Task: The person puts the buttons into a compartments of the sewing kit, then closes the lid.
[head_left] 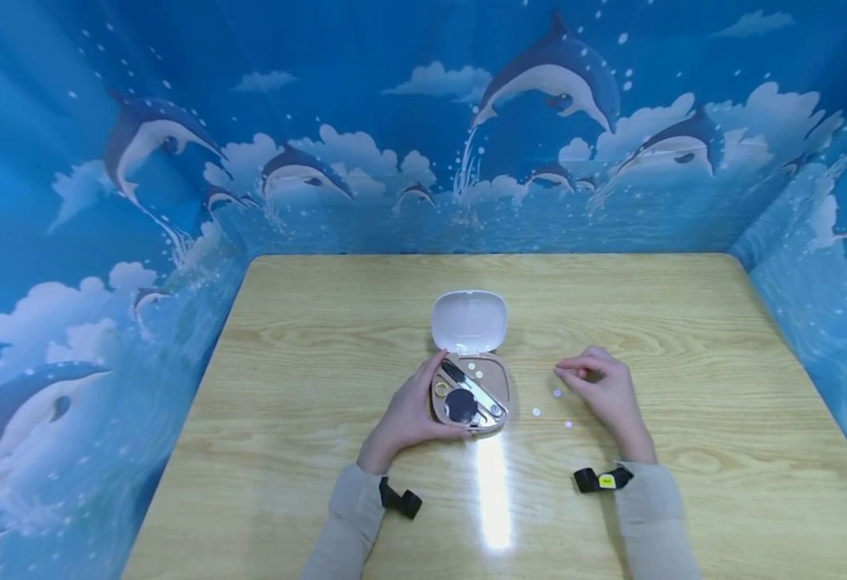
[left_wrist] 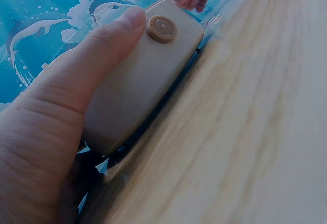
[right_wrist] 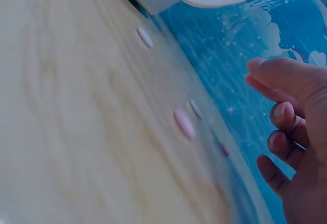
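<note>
My left hand (head_left: 412, 411) grips a beige sewing-kit case (head_left: 505, 387) from its left side, thumb at the near edge and fingers at the far edge. Its white lid (head_left: 469, 321) is raised at the back. A brown button-shaped knob (left_wrist: 162, 28) shows on the case's front. Inside lie a black-and-white tool (head_left: 477, 388), a dark round disc (head_left: 460, 405), a gold ring (head_left: 441, 389) and several small buttons (head_left: 479, 374). To the right, my right hand (head_left: 607, 391) hovers with thumb and index tips together; I cannot tell whether they pinch anything.
Loose on the wooden table (head_left: 307, 338) between case and right hand are a white button (head_left: 536, 412), a pink one (head_left: 568, 424) and a pale one (head_left: 557, 393). Another small button (right_wrist: 225, 149) lies farther along. A dolphin-print curtain (head_left: 365, 209) encloses the table's back and sides.
</note>
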Demonstrator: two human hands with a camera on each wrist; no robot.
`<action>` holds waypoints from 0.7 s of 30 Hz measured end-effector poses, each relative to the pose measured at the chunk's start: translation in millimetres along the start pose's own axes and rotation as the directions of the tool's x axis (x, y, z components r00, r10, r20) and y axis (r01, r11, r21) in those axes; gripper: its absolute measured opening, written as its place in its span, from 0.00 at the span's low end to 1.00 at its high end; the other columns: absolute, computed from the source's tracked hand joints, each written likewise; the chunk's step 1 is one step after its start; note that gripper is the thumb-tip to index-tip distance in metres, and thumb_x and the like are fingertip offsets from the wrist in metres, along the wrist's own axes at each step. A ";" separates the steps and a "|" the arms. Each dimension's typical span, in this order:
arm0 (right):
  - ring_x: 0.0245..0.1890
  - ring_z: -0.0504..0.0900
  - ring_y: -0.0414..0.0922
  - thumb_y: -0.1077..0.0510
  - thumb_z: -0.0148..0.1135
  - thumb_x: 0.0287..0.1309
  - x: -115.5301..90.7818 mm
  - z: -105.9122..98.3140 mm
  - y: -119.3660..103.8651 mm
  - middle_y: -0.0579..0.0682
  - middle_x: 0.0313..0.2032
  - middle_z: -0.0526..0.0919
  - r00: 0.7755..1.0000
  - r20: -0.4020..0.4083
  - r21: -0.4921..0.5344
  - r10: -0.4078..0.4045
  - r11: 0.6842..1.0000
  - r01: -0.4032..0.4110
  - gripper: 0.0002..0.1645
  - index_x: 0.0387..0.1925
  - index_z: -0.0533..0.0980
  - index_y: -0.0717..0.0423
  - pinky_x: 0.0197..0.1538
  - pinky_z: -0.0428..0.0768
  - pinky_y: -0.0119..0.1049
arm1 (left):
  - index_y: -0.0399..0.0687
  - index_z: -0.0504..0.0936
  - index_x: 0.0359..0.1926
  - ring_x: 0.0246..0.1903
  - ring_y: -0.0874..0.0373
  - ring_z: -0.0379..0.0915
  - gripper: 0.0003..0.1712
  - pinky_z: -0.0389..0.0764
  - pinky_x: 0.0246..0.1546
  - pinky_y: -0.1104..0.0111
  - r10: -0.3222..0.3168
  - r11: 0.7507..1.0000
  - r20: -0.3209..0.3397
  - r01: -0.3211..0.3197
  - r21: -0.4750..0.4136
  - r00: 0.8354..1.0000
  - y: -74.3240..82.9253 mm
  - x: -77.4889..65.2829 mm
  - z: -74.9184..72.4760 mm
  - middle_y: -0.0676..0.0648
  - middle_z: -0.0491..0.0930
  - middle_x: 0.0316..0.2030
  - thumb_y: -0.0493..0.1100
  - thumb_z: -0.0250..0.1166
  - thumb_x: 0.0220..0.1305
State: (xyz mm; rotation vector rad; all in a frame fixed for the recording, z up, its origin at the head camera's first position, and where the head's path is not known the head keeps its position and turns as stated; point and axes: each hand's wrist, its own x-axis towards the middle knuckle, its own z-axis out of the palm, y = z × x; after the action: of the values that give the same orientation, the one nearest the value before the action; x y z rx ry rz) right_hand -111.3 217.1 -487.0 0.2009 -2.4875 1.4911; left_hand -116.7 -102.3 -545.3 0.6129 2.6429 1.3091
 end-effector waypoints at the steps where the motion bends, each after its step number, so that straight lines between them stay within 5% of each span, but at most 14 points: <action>1: 0.28 0.72 0.42 0.72 0.73 0.48 -0.6 -1.1 1.6 0.55 0.24 0.77 1.000 0.000 -0.002 0.007 1.000 -0.007 0.05 0.31 0.85 0.66 0.36 0.71 0.25 | 0.67 0.44 0.79 0.71 0.47 0.56 0.79 0.62 0.69 0.48 -0.001 1.000 0.001 0.001 0.001 1.000 -0.2 0.0 -0.1 0.49 0.56 0.75 0.68 0.83 0.29; 21: 0.26 0.70 0.40 0.74 0.73 0.47 -6.7 -7.6 23.2 0.53 0.22 0.74 0.999 -0.037 0.020 0.032 0.999 -0.032 0.05 0.29 0.85 0.69 0.28 0.69 0.24 | 0.68 0.44 0.79 0.71 0.48 0.56 0.79 0.62 0.69 0.48 -0.006 1.000 0.009 0.007 -0.019 1.000 0.9 0.4 -1.5 0.50 0.56 0.75 0.67 0.83 0.28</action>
State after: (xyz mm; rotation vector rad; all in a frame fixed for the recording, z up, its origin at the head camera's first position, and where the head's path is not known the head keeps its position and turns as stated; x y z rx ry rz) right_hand -109.3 234.7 -505.0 0.1361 -2.4589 1.5179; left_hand -117.2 -102.8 -543.6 0.6056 2.6200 1.3254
